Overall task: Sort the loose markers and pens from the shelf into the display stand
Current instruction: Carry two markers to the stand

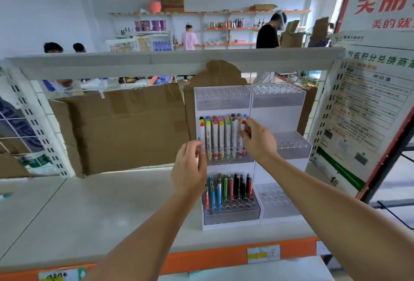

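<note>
Shop aisle, white shelf [100,202] | display stand [226,99] on shelf, markers [221,137] in middle tier | right hand [257,139] pinches rightmost marker | left hand [189,168] loosely curled by stand's left edge, grip unclear

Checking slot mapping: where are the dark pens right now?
Head view: the dark pens stand in the stand's bottom-left tier, right of the coloured pens, below the markers.
</note>
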### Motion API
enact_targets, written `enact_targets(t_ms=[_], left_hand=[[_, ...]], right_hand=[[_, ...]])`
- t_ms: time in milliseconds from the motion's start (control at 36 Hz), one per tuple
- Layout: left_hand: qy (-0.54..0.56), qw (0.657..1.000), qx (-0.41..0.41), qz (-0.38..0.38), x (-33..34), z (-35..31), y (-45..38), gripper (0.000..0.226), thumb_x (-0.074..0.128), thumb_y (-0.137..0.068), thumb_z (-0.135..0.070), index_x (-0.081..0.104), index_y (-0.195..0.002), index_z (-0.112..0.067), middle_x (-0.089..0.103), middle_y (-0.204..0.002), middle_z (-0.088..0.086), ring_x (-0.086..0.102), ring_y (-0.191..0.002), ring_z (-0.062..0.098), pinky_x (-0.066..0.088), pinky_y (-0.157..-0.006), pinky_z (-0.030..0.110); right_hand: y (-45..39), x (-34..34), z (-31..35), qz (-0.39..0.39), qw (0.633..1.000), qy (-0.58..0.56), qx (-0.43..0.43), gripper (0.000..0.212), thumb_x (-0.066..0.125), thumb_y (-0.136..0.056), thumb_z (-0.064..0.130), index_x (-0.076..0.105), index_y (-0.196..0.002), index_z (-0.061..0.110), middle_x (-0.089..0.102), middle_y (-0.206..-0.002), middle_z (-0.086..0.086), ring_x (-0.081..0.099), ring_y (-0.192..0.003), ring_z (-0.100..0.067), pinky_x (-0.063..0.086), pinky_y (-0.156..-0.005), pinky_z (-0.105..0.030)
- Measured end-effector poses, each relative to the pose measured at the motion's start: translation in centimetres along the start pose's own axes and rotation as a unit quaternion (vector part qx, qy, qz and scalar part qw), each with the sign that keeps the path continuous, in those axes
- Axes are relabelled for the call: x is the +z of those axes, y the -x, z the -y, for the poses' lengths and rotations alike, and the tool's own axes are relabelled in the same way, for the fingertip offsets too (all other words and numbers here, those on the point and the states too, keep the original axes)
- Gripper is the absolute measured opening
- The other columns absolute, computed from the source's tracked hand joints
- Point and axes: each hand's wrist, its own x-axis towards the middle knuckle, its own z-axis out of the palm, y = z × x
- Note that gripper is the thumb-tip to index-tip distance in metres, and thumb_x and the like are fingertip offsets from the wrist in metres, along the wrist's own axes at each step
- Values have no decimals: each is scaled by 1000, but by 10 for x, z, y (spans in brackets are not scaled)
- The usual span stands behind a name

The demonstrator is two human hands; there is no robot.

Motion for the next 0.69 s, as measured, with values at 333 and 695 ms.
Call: enact_targets(t_ms=[333, 695], left_hand=[[-29, 999, -29, -7, -18, 12, 11, 15, 48, -94, -12, 58, -106, -12, 60, -99, 2, 54, -86, 16, 34, -58, 22], [-168, 970, -165, 61, -95, 46, 63, 33, 35, -100, -30, 48, -127, -15, 52, -127, 3, 54, -107, 27, 43, -79, 36]], right_hand=[[6, -5, 6, 13, 996, 87, 25, 28, 47, -99, 27, 47, -124, 14, 58, -89, -1, 52, -75, -19, 38, -61, -30], [75, 29, 63, 30, 981, 80, -172, 36, 39, -100, 31, 44, -133, 16, 51, -133, -1, 46, -123, -19, 34, -104, -35]])
